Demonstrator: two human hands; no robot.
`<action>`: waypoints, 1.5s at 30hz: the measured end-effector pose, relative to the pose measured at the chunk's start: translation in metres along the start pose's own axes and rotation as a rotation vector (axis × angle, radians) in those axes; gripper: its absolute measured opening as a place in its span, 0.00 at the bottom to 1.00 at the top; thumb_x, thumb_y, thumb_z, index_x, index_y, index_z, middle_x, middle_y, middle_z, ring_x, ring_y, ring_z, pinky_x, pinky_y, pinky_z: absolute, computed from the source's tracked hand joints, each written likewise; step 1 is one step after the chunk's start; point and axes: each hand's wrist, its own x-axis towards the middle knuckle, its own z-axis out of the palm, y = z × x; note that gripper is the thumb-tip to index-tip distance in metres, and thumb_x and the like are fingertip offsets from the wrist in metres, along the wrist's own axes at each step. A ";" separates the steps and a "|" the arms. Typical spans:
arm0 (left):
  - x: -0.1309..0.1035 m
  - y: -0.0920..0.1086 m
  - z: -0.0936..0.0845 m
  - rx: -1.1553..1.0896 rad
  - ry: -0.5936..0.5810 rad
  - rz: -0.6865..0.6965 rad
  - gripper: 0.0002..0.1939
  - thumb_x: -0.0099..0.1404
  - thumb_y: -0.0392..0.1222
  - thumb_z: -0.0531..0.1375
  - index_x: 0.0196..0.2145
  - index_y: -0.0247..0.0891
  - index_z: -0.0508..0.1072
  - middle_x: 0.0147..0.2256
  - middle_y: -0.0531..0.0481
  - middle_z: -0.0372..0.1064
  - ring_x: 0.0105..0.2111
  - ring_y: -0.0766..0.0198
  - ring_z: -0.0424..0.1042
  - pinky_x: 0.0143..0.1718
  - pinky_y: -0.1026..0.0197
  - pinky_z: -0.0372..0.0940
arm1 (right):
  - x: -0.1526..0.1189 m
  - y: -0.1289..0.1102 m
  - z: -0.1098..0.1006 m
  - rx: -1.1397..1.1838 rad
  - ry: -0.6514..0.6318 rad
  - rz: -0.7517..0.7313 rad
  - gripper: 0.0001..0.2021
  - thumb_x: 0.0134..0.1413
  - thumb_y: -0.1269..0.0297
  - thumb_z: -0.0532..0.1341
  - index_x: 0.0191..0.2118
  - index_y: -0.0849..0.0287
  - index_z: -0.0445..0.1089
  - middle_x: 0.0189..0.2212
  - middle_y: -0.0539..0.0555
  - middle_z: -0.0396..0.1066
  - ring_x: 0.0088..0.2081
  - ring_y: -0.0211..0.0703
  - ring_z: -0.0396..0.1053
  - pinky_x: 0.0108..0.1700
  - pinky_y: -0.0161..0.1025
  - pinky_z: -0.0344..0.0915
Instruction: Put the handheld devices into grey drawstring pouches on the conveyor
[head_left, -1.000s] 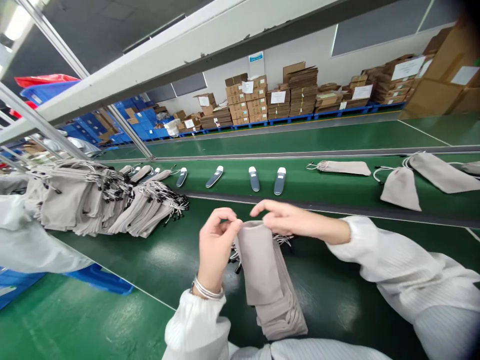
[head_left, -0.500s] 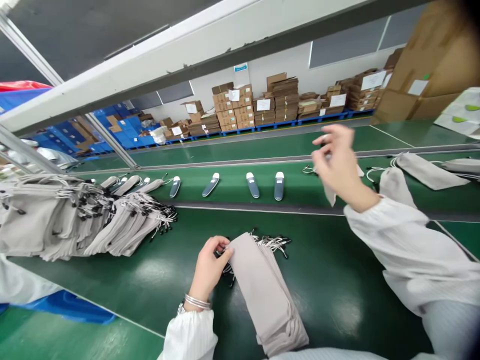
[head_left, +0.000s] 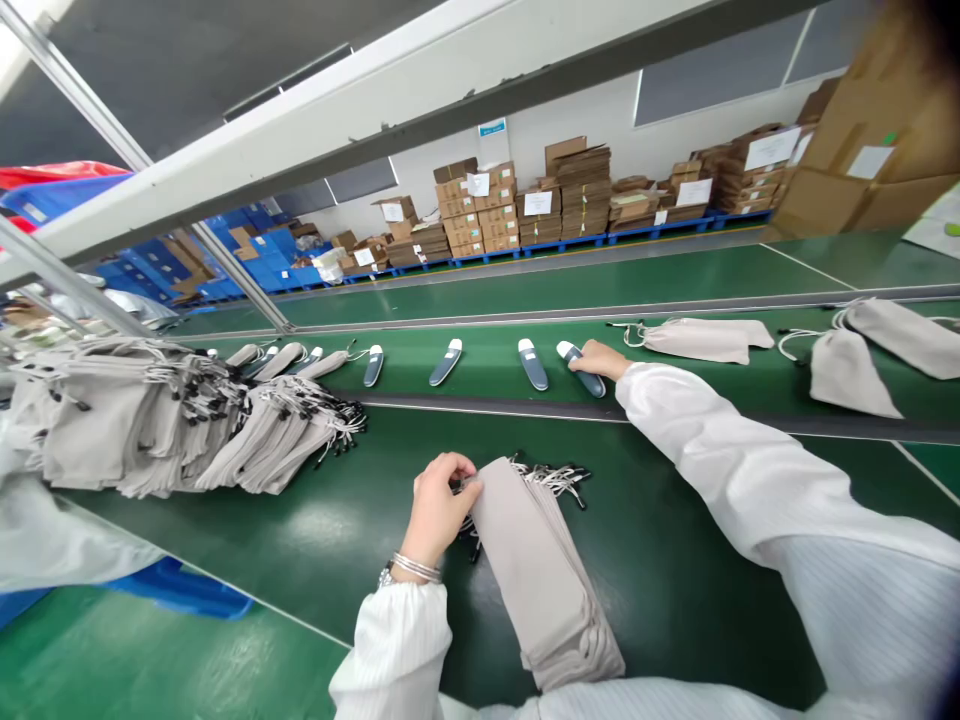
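Observation:
My left hand [head_left: 441, 508] pinches the top corner of the uppermost pouch in a stack of light grey drawstring pouches [head_left: 529, 570]. Out on the conveyor, my right hand [head_left: 600, 358] has its fingers on a dark blue device with a white end [head_left: 592, 382], the rightmost of the row. Similar devices lie to its left, the nearest one [head_left: 533, 366] apart from it. Just right of my right hand a grey pouch [head_left: 705, 338] lies flat, its cord toward the left.
A large heap of grey pouches [head_left: 112, 420] covers the left side of the green work surface [head_left: 360, 520]. More pouches [head_left: 851, 372] lie on the belt at right. A metal beam [head_left: 315, 130] crosses above; cartons stand behind.
My right hand has let go of a pouch, now flat on the belt, and moved left and down onto the rightmost device, which is now tilted. My left hand keeps its pinch.

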 end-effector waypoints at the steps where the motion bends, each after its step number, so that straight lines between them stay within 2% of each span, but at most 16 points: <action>1: 0.000 0.000 0.000 0.001 0.003 -0.022 0.07 0.57 0.36 0.63 0.35 0.42 0.74 0.35 0.51 0.73 0.39 0.58 0.71 0.45 0.55 0.64 | -0.001 0.000 -0.001 -0.021 0.010 0.035 0.22 0.41 0.64 0.70 0.43 0.64 0.66 0.34 0.62 0.72 0.39 0.57 0.72 0.41 0.47 0.65; 6: -0.001 0.002 -0.002 -0.005 -0.077 -0.037 0.02 0.58 0.36 0.62 0.29 0.41 0.72 0.33 0.52 0.71 0.38 0.58 0.69 0.44 0.56 0.62 | -0.022 -0.014 -0.003 0.175 0.111 0.011 0.29 0.55 0.60 0.60 0.60 0.60 0.53 0.47 0.61 0.70 0.42 0.49 0.72 0.38 0.41 0.68; 11: -0.006 0.019 -0.010 -0.153 -0.076 0.076 0.04 0.62 0.36 0.60 0.29 0.41 0.68 0.33 0.53 0.70 0.39 0.60 0.67 0.45 0.57 0.61 | -0.084 -0.066 -0.001 0.760 -0.019 -0.186 0.30 0.51 0.60 0.64 0.58 0.52 0.52 0.42 0.52 0.65 0.33 0.43 0.70 0.23 0.36 0.66; 15: -0.013 0.043 -0.016 -0.410 -0.103 0.158 0.06 0.65 0.40 0.62 0.31 0.40 0.68 0.32 0.53 0.65 0.34 0.64 0.64 0.38 0.61 0.59 | -0.137 -0.106 0.006 0.911 -0.120 -0.408 0.34 0.52 0.60 0.67 0.59 0.46 0.50 0.39 0.48 0.64 0.31 0.39 0.69 0.24 0.33 0.67; 17: -0.015 0.056 -0.016 -0.467 -0.044 0.195 0.08 0.64 0.40 0.64 0.29 0.39 0.69 0.32 0.52 0.63 0.33 0.64 0.62 0.36 0.62 0.58 | -0.155 -0.115 0.012 0.871 -0.252 -0.489 0.29 0.56 0.58 0.67 0.58 0.48 0.53 0.35 0.47 0.64 0.24 0.34 0.64 0.21 0.32 0.62; 20: -0.015 0.070 -0.015 -0.512 0.158 0.195 0.07 0.61 0.37 0.66 0.28 0.39 0.72 0.36 0.50 0.63 0.36 0.63 0.64 0.35 0.62 0.58 | -0.173 -0.115 0.015 0.712 -0.577 -0.535 0.16 0.66 0.49 0.58 0.50 0.55 0.64 0.26 0.45 0.62 0.19 0.30 0.55 0.19 0.30 0.52; 22: -0.015 0.074 -0.014 -0.564 0.242 0.158 0.07 0.59 0.37 0.67 0.27 0.38 0.72 0.37 0.49 0.64 0.35 0.65 0.64 0.32 0.63 0.58 | -0.183 -0.109 0.008 0.660 -0.775 -0.476 0.18 0.67 0.47 0.55 0.46 0.58 0.67 0.22 0.44 0.57 0.19 0.30 0.51 0.19 0.30 0.47; 24: -0.016 0.074 -0.016 -0.672 0.260 0.092 0.08 0.59 0.39 0.68 0.28 0.38 0.71 0.36 0.51 0.63 0.28 0.69 0.60 0.27 0.65 0.55 | -0.193 -0.102 -0.007 0.757 -0.866 -0.349 0.16 0.64 0.49 0.60 0.44 0.57 0.67 0.20 0.42 0.51 0.19 0.29 0.44 0.19 0.29 0.42; 26: -0.017 0.074 -0.018 -0.779 0.258 0.034 0.09 0.59 0.42 0.68 0.32 0.39 0.71 0.33 0.54 0.62 0.22 0.74 0.54 0.22 0.67 0.50 | -0.202 -0.096 -0.029 0.935 -0.829 -0.225 0.13 0.60 0.54 0.65 0.43 0.55 0.65 0.20 0.40 0.45 0.20 0.29 0.38 0.20 0.29 0.37; 29: -0.014 0.068 -0.017 -0.696 0.245 0.059 0.09 0.62 0.43 0.66 0.39 0.41 0.73 0.37 0.54 0.66 0.21 0.75 0.55 0.22 0.67 0.54 | -0.206 -0.092 -0.066 1.143 -0.610 -0.137 0.11 0.58 0.60 0.67 0.40 0.54 0.64 0.20 0.40 0.43 0.21 0.30 0.36 0.20 0.29 0.38; 34: -0.002 0.024 -0.003 -0.262 0.098 0.018 0.12 0.64 0.43 0.63 0.45 0.42 0.77 0.47 0.46 0.72 0.38 0.63 0.71 0.38 0.60 0.66 | -0.177 -0.085 -0.107 1.246 0.100 -0.307 0.06 0.57 0.70 0.64 0.38 0.54 0.67 0.18 0.41 0.45 0.19 0.31 0.40 0.28 0.35 0.62; 36: 0.000 0.003 0.003 -0.259 -0.017 -0.055 0.14 0.62 0.45 0.64 0.45 0.40 0.77 0.45 0.44 0.75 0.45 0.56 0.73 0.46 0.55 0.68 | -0.162 -0.079 -0.112 1.146 0.243 -0.378 0.07 0.55 0.72 0.63 0.38 0.53 0.66 0.18 0.41 0.48 0.19 0.31 0.43 0.30 0.36 0.65; 38: 0.004 -0.007 0.006 -0.267 -0.018 -0.076 0.14 0.63 0.46 0.63 0.44 0.39 0.77 0.45 0.43 0.76 0.46 0.53 0.74 0.51 0.50 0.68 | -0.151 -0.072 -0.111 1.064 0.258 -0.379 0.08 0.53 0.70 0.64 0.37 0.53 0.65 0.18 0.41 0.48 0.19 0.32 0.44 0.26 0.34 0.62; 40: 0.012 -0.001 0.005 -0.238 0.087 0.002 0.13 0.63 0.47 0.63 0.44 0.41 0.77 0.45 0.44 0.75 0.46 0.53 0.74 0.50 0.50 0.68 | -0.146 -0.066 -0.110 1.041 0.213 -0.360 0.08 0.52 0.67 0.64 0.36 0.53 0.63 0.18 0.40 0.46 0.19 0.32 0.43 0.22 0.32 0.57; 42: 0.023 0.024 0.003 -0.224 0.170 0.155 0.13 0.64 0.45 0.62 0.47 0.43 0.76 0.49 0.44 0.73 0.44 0.55 0.74 0.45 0.53 0.70 | -0.147 -0.064 -0.109 1.054 0.157 -0.360 0.09 0.52 0.66 0.64 0.36 0.53 0.62 0.18 0.40 0.44 0.19 0.32 0.42 0.21 0.31 0.55; 45: 0.041 0.083 0.004 -0.309 0.134 0.401 0.21 0.67 0.39 0.59 0.57 0.48 0.71 0.61 0.42 0.63 0.38 0.63 0.73 0.40 0.56 0.71 | -0.157 -0.068 -0.105 1.110 0.046 -0.377 0.09 0.53 0.65 0.63 0.38 0.53 0.61 0.18 0.38 0.40 0.18 0.31 0.38 0.21 0.31 0.58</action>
